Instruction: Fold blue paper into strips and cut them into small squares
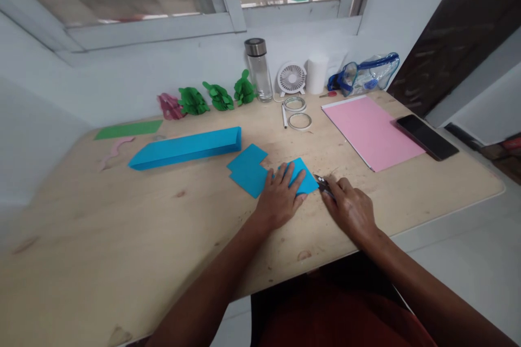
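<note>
My left hand (279,195) lies flat with its fingers spread, pressing a small blue paper piece (300,169) onto the wooden table. In my right hand (350,207) is a dark utility knife (324,186), gripped with the fingers closed around its handle. Its tip touches or nearly touches the right corner of that blue piece; I cannot tell which. Left of my left hand are other blue paper pieces (249,172), overlapping each other. Beyond them lies a long folded blue paper strip (187,147), standing partly up like a trough.
Against the wall stand green paper leaves (194,101), a glass bottle (259,73), a small white fan (292,78) and a clear pouch (368,75). Tape rolls (300,121) and a pen (284,117) lie in front. Pink paper (372,133) and a phone (427,136) rest on the right.
</note>
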Tool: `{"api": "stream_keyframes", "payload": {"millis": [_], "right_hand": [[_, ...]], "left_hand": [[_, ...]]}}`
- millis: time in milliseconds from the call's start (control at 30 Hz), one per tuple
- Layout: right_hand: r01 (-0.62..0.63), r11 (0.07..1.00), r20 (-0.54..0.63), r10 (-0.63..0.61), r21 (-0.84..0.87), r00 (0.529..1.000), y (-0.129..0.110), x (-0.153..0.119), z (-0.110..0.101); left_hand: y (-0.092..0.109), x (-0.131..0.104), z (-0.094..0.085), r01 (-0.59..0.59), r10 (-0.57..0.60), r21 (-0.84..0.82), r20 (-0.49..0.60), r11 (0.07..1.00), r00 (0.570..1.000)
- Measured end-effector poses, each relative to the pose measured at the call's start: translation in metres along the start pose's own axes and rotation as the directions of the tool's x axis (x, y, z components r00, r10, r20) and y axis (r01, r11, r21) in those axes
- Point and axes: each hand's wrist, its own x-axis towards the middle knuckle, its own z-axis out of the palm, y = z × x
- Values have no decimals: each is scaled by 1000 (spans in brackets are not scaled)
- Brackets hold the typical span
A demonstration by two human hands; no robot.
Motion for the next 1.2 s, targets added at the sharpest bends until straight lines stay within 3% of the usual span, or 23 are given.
{"api": "stream_keyframes", "payload": {"millis": [1200], "right_hand": [[41, 998, 132, -48, 51, 990, 10, 43, 14]], "left_hand": [[0, 1, -3, 22, -24, 27, 74, 999, 997]]}}
